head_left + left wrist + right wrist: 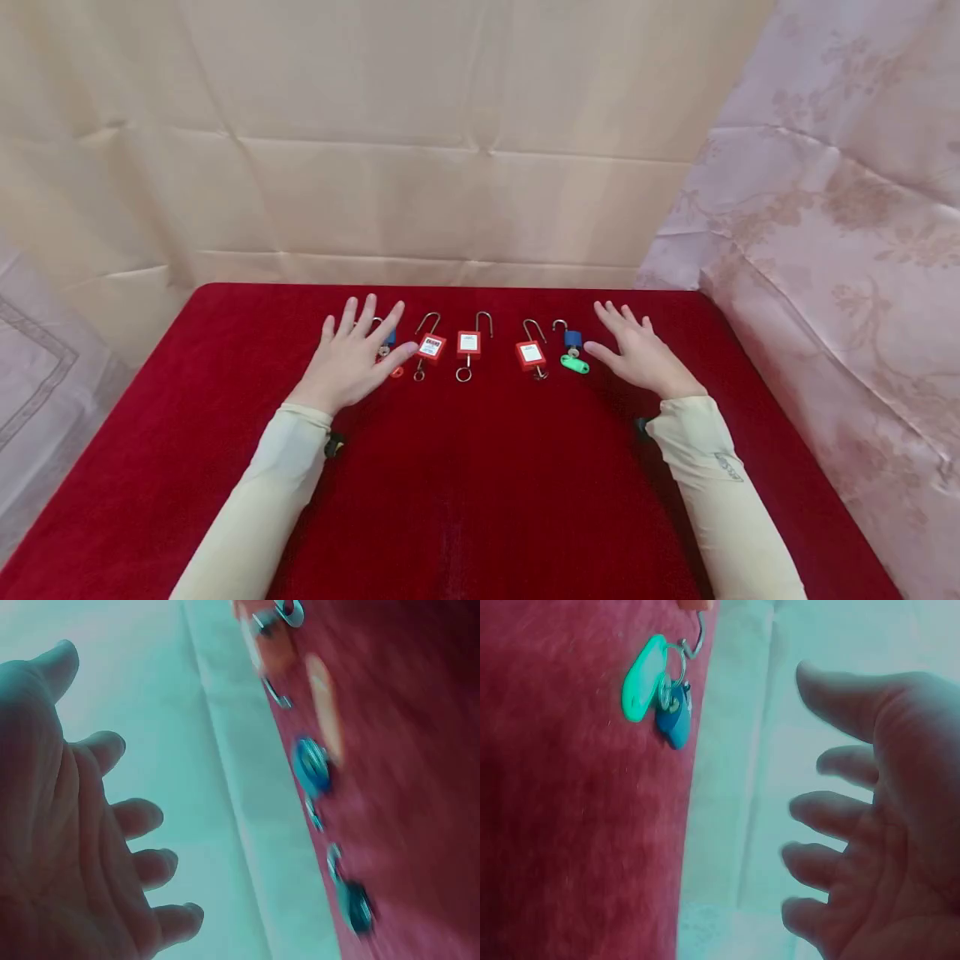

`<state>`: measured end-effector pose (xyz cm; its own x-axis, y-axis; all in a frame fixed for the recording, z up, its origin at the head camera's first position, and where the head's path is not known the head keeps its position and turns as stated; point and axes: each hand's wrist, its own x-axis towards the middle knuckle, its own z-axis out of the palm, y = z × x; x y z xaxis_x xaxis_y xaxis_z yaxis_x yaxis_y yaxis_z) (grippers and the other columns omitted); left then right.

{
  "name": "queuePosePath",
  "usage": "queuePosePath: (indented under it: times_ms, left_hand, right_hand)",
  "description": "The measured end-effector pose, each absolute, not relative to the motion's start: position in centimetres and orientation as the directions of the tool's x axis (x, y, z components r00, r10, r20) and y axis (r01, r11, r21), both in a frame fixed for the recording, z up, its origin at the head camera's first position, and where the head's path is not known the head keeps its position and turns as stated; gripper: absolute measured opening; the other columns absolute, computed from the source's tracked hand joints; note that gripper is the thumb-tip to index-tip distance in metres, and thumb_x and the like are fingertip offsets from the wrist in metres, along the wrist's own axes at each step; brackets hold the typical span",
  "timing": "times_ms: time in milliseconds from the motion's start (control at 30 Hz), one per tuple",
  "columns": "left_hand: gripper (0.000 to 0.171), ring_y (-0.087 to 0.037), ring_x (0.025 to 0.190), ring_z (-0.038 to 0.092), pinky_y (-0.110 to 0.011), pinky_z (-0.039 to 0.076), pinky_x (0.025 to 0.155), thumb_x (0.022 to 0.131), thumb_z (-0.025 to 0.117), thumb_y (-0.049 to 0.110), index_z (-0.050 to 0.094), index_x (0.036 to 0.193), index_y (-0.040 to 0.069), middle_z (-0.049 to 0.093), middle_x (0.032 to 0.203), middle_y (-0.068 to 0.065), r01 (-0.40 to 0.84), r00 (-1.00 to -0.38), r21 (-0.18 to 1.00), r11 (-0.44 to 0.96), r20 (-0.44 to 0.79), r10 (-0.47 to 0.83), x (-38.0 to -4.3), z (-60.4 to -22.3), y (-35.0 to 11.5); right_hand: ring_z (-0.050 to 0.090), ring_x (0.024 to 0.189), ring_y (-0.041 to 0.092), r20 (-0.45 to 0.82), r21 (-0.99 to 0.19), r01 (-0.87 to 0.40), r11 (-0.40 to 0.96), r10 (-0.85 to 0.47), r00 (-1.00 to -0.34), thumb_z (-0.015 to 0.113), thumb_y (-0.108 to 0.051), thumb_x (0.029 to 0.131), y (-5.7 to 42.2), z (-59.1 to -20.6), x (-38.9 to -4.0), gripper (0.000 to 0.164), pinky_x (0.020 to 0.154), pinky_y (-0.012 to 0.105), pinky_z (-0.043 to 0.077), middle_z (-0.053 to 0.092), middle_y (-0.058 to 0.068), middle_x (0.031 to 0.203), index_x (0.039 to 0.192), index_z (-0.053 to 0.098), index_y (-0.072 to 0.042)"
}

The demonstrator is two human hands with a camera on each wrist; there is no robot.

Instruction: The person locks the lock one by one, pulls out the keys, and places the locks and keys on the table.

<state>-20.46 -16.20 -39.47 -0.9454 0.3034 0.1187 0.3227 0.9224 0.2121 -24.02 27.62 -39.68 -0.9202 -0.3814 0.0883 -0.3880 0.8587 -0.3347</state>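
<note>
My left hand (348, 358) is spread over the left end of a row of padlocks, holding nothing. It partly hides a blue padlock (390, 337) and an orange key tag (397, 372). A dark padlock (355, 907) shows in the left wrist view. Right of that hand lie a red padlock (431, 347), a second red padlock (468, 343) and a third red padlock (530, 354), shackles raised and keys in. Beside a blue padlock (573, 339) with a green key tag (574, 364), my right hand (641, 354) is empty, fingers extended, apart from the padlocks.
A red cloth (480, 483) covers the table under the padlocks. Behind its far edge hangs a beige curtain (450, 200), and a pink floral curtain (847, 233) hangs along the right side.
</note>
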Motion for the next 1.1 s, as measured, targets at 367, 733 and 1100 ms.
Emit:
queuePosePath:
  times_ms: [367, 733, 1100]
  left_hand:
    - [0.076, -0.025, 0.133, 0.038, -0.042, 0.037, 0.101, 0.091, 0.048, 0.056, 0.027, 0.150, 0.013, 0.039, 0.148, -0.011, 0.499, -0.866, 0.374, 0.782, 0.178, 0.468, -21.2, -39.1, -7.0]
    - [0.058, -0.016, 0.115, 0.054, -0.032, 0.042, 0.095, 0.090, 0.057, 0.043, 0.051, 0.135, 0.007, 0.058, 0.128, -0.007, 0.543, -0.832, 0.497, 0.677, 0.211, 0.513, -20.8, -41.3, 0.3]
    - [0.047, -0.017, 0.117, 0.054, -0.031, 0.041, 0.097, 0.092, 0.058, 0.036, 0.057, 0.129, 0.007, 0.061, 0.126, -0.007, 0.575, -0.811, 0.495, 0.652, 0.234, 0.536, -20.2, -42.0, 2.0]
  right_hand:
    - [0.058, 0.110, 0.035, 0.098, -0.500, -0.320, 0.805, -0.314, -0.944, 0.063, -0.019, 0.090, 25.9, -41.0, -27.2, 0.057, 0.092, 0.047, 0.044, 0.054, 0.025, 0.130, 0.138, 0.043, 0.005]
    - [0.062, 0.103, 0.032, -0.020, -0.564, -0.174, 0.807, -0.224, -0.974, 0.063, -0.015, 0.090, 24.3, -42.9, -27.7, 0.049, 0.086, 0.043, 0.050, 0.058, 0.025, 0.124, 0.133, 0.049, 0.006]
    - [0.065, 0.097, 0.030, 0.014, -0.522, -0.204, 0.828, -0.231, -0.973, 0.063, -0.012, 0.089, 23.9, -43.6, -28.1, 0.043, 0.084, 0.042, 0.050, 0.063, 0.025, 0.115, 0.126, 0.055, 0.008]
